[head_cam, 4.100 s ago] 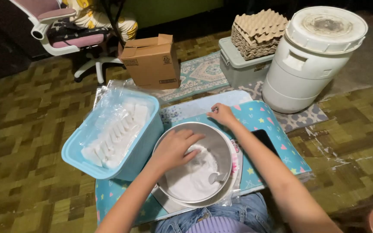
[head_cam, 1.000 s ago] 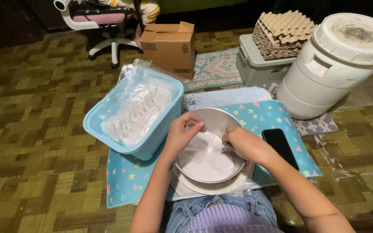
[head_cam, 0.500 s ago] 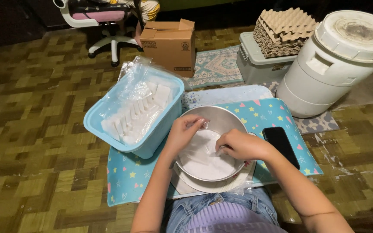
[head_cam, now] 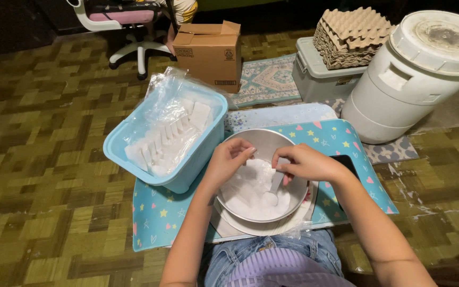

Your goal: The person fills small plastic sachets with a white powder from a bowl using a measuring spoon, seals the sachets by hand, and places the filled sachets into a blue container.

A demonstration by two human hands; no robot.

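Head view: inside the metal bowl (head_cam: 264, 139), the spoon (head_cam: 275, 185) slants from the right hand (head_cam: 305, 162) down toward the bowl's near side, bowl-end in white powder (head_cam: 251, 195). Right fingers pinch its handle; left hand (head_cam: 228, 159) fingers curl above the powder, contents unclear.

A brown cardboard box (head_cam: 212, 50) bearing small printed labels stands on the floor beyond the mat; a dark phone screen (head_cam: 348, 162) lies right, partly hidden.
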